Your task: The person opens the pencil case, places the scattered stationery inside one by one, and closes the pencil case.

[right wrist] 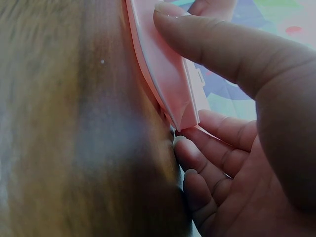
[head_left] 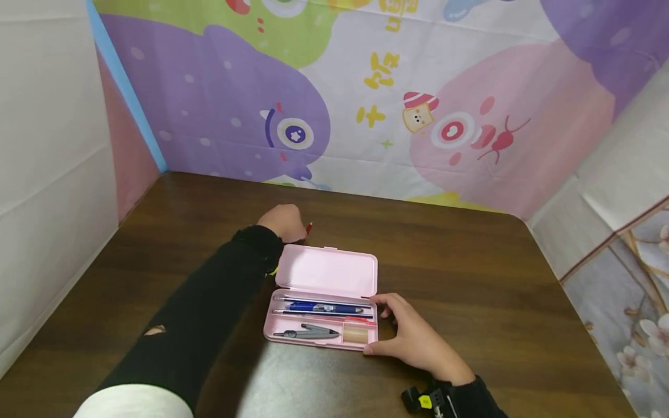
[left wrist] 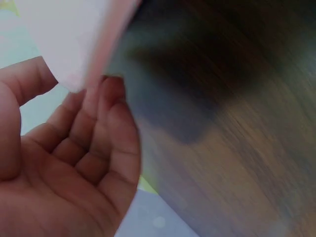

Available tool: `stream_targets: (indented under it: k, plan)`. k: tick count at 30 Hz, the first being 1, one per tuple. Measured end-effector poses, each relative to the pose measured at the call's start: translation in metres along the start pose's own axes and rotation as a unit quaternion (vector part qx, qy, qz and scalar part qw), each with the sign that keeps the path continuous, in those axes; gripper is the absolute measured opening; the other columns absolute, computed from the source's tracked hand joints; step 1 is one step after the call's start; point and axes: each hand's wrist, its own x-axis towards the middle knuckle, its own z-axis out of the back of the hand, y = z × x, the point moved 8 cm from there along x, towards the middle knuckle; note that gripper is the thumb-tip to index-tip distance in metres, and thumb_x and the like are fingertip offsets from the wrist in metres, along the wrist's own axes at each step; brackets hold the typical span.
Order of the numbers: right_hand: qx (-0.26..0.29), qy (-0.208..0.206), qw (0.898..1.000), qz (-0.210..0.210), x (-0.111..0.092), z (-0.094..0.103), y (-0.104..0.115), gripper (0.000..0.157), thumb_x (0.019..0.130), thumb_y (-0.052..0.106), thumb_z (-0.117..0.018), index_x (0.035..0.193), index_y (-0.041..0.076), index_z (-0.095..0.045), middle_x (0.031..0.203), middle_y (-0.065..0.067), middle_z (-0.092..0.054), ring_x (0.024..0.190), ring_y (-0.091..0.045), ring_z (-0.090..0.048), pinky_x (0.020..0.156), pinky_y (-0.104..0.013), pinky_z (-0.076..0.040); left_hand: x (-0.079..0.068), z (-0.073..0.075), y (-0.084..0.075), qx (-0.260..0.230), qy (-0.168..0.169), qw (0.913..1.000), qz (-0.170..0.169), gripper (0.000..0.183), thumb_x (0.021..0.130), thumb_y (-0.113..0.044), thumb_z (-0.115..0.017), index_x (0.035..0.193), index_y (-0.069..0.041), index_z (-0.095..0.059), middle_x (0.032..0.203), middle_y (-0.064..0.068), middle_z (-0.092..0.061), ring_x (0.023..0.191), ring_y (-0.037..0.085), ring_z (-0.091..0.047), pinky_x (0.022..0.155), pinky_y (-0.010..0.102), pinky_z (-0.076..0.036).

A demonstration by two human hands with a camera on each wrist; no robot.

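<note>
A pink pencil case (head_left: pixel 324 271) lies on the table with its lid raised. Inside are a blue pen (head_left: pixel 326 307), a grey compass (head_left: pixel 308 332) and a tan block (head_left: pixel 355 332), perhaps an eraser. My right hand (head_left: pixel 413 337) grips the case's right end, thumb at the front corner, fingers at the back; the right wrist view shows the thumb on its pink side (right wrist: pixel 165 64). Beyond the lid, my left hand (head_left: pixel 284 223) is curled, and a short red pencil (head_left: pixel 309 228) sticks out beside it. In the left wrist view, a pink corner (left wrist: pixel 74 44) hides the fingertips.
The brown wooden table (head_left: pixel 470 278) runs back to a cartoon-printed cloth (head_left: pixel 366 145). A white cloth (head_left: pixel 52 174) hangs at the left, and a flower-printed cloth (head_left: pixel 637 325) at the right. A black wrist device (head_left: pixel 423 400) sits at my right wrist.
</note>
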Motion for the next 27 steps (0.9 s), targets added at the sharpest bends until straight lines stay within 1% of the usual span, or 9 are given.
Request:
stream_targets:
  k: [4,7,8,12,15,20,23,25,27]
  plan:
    - [-0.002,-0.004,1.0,0.001,-0.001,0.0,-0.001,0.086,0.064,0.054,-0.086,0.134,0.022,-0.048,0.112,0.005,-0.048,0.101,-0.014,-0.044,0.085,-0.034,-0.042,0.0,-0.008,-0.003,-0.004,0.049,0.9976,0.048,0.019,0.089,-0.017,-0.056,0.074,-0.011,-0.065,0.093,0.006,-0.061,0.077,0.024,-0.051,0.063,0.033,-0.039]
    - [-0.004,-0.006,1.0,0.006,0.0,0.0,-0.001,0.085,0.065,0.054,-0.085,0.134,0.021,-0.048,0.111,0.005,-0.048,0.1,-0.013,-0.044,0.085,-0.034,-0.042,-0.001,-0.012,-0.001,0.001,0.061,0.9955,0.072,0.02,0.091,-0.017,-0.053,0.077,-0.01,-0.067,0.103,0.008,-0.06,0.081,0.025,-0.051,0.063,0.034,-0.04]
    - [-0.004,-0.006,1.0,0.006,0.0,0.0,-0.001,0.085,0.065,0.054,-0.085,0.134,0.021,-0.048,0.112,0.005,-0.048,0.1,-0.013,-0.044,0.085,-0.035,-0.042,-0.002,-0.012,-0.001,0.002,0.059,0.9953,0.077,0.02,0.091,-0.017,-0.053,0.077,-0.011,-0.066,0.104,0.008,-0.06,0.082,0.025,-0.05,0.063,0.034,-0.04]
    - [-0.002,-0.005,1.0,0.005,0.0,0.0,-0.001,0.085,0.065,0.054,-0.085,0.134,0.021,-0.049,0.112,0.005,-0.048,0.1,-0.014,-0.044,0.086,-0.036,-0.042,-0.007,-0.009,-0.002,0.011,0.02,0.9972,0.071,0.023,0.089,-0.018,-0.054,0.068,-0.013,-0.061,0.097,0.007,-0.063,0.078,0.024,-0.052,0.061,0.035,-0.04]
    - [-0.002,-0.004,1.0,0.002,-0.001,0.001,-0.001,0.085,0.065,0.054,-0.085,0.134,0.021,-0.049,0.111,0.005,-0.048,0.101,-0.014,-0.044,0.086,-0.036,-0.042,-0.011,-0.007,-0.004,0.014,-0.004,0.9976,0.068,0.023,0.088,-0.018,-0.055,0.068,-0.013,-0.062,0.093,0.007,-0.064,0.077,0.024,-0.053,0.061,0.036,-0.042]
    - [-0.005,-0.001,1.0,-0.001,-0.002,0.002,-0.003,0.085,0.064,0.054,-0.085,0.134,0.023,-0.048,0.112,0.006,-0.048,0.101,-0.013,-0.044,0.086,-0.035,-0.042,-0.012,-0.008,-0.003,0.021,-0.017,0.9962,0.083,0.017,0.086,-0.022,-0.059,0.078,-0.011,-0.069,0.092,0.007,-0.065,0.078,0.025,-0.056,0.065,0.038,-0.046]
    - [-0.006,-0.002,1.0,0.005,-0.001,0.001,-0.003,0.086,0.064,0.054,-0.086,0.134,0.022,-0.049,0.112,0.006,-0.049,0.101,-0.013,-0.045,0.087,-0.035,-0.042,-0.01,-0.009,-0.001,0.021,-0.015,0.996,0.085,0.017,0.086,-0.022,-0.06,0.078,-0.011,-0.07,0.088,0.006,-0.064,0.076,0.024,-0.057,0.063,0.038,-0.047]
    - [-0.004,-0.003,1.0,0.008,-0.001,0.001,-0.002,0.086,0.064,0.054,-0.086,0.134,0.022,-0.049,0.112,0.007,-0.049,0.101,-0.013,-0.045,0.087,-0.035,-0.042,-0.006,-0.009,-0.002,0.023,-0.017,0.997,0.071,0.018,0.087,-0.021,-0.059,0.075,-0.011,-0.069,0.084,0.005,-0.064,0.073,0.024,-0.056,0.061,0.037,-0.045]
    - [-0.002,-0.004,1.0,0.011,-0.001,0.001,-0.002,0.086,0.064,0.054,-0.086,0.134,0.021,-0.049,0.112,0.007,-0.049,0.101,-0.013,-0.045,0.086,-0.035,-0.042,-0.001,-0.008,-0.003,0.029,-0.026,0.9981,0.047,0.019,0.087,-0.02,-0.057,0.072,-0.012,-0.067,0.08,0.004,-0.062,0.07,0.022,-0.054,0.058,0.036,-0.044]
